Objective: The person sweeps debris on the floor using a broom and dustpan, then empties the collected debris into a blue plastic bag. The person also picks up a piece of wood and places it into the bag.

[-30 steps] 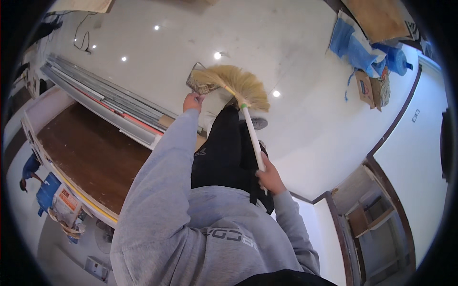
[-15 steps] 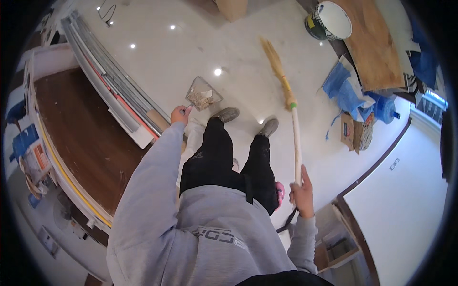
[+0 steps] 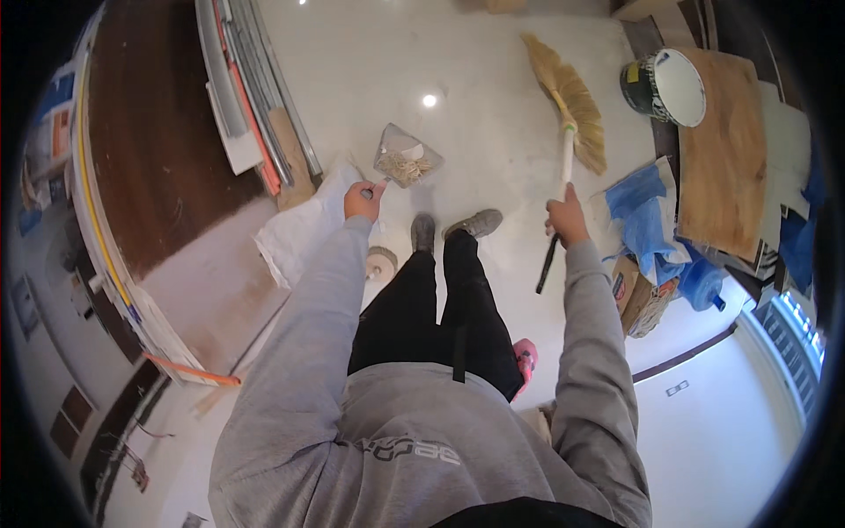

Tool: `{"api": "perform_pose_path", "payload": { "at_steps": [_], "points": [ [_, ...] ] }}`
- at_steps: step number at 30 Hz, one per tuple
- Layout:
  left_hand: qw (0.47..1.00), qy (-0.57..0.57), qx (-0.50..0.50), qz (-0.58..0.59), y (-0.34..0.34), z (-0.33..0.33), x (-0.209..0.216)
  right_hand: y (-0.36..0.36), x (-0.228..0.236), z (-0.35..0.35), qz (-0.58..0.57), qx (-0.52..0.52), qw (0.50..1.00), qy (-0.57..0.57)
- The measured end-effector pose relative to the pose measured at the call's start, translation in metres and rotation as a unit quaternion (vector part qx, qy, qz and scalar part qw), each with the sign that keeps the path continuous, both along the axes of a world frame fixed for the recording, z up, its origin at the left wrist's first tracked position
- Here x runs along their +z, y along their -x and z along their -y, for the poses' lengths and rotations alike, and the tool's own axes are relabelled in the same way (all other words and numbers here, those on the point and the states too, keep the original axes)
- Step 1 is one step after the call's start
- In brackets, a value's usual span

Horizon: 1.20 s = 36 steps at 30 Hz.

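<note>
My left hand (image 3: 363, 201) is closed around the short handle of a grey dustpan (image 3: 393, 141), held out in front of me just beyond my shoes. Pale shavings or scraps (image 3: 407, 167) and a whitish piece lie in the pan. My right hand (image 3: 568, 218) grips the pale stick of a broom (image 3: 563, 88), its black end pointing back toward me. The broom's straw head fans out wide, ahead and to the right of the dustpan and apart from it. Whether the straw touches the floor I cannot tell.
Long metal profiles (image 3: 255, 70) lie at the left beside a brown board (image 3: 145, 132). A white sack (image 3: 308, 220) is near my left forearm. To the right are a bucket (image 3: 678, 88), a wooden panel (image 3: 726, 167), blue sheeting (image 3: 647, 202), a blue water bottle (image 3: 700, 280) and cardboard (image 3: 647, 304).
My right hand has moved forward and lower along the broom's stick. The straw head has turned from its narrow edge to its broad face. My feet have shifted, and the view has turned.
</note>
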<state>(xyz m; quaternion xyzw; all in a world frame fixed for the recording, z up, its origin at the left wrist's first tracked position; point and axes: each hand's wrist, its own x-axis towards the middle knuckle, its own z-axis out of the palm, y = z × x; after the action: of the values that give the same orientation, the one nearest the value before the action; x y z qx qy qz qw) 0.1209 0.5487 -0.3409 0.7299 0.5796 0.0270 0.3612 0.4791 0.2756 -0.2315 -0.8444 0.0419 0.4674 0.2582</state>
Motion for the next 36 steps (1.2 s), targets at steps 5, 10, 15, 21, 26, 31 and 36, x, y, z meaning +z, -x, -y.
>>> {"api": "perform_pose_path", "payload": {
  "at_steps": [5,10,15,21,26,31,36],
  "points": [
    [0.995,0.033,0.092,-0.032,0.008,0.071,-0.01,0.063,-0.04,-0.029,0.063,0.234,0.967,0.077],
    [0.985,0.038,0.166,-0.033,0.01,0.128,-0.02,0.119,-0.024,-0.01,0.056,0.338,0.935,0.088],
    [0.985,0.044,0.164,-0.039,0.015,0.158,-0.019,0.145,-0.001,0.041,0.031,0.429,0.898,0.095],
    [0.983,0.024,0.179,-0.012,0.036,0.165,-0.035,0.149,0.062,0.102,0.024,0.495,0.862,0.107],
    [0.978,0.019,0.208,-0.018,0.055,0.167,-0.017,0.147,0.151,0.171,0.005,0.409,0.912,0.01],
    [0.973,0.016,0.227,0.038,0.089,0.197,0.004,0.161,0.264,0.164,-0.096,0.214,0.969,0.078],
    [0.969,0.018,0.239,0.06,0.12,0.247,-0.003,0.133,0.245,0.167,-0.012,0.27,0.963,-0.024]
  ]
}}
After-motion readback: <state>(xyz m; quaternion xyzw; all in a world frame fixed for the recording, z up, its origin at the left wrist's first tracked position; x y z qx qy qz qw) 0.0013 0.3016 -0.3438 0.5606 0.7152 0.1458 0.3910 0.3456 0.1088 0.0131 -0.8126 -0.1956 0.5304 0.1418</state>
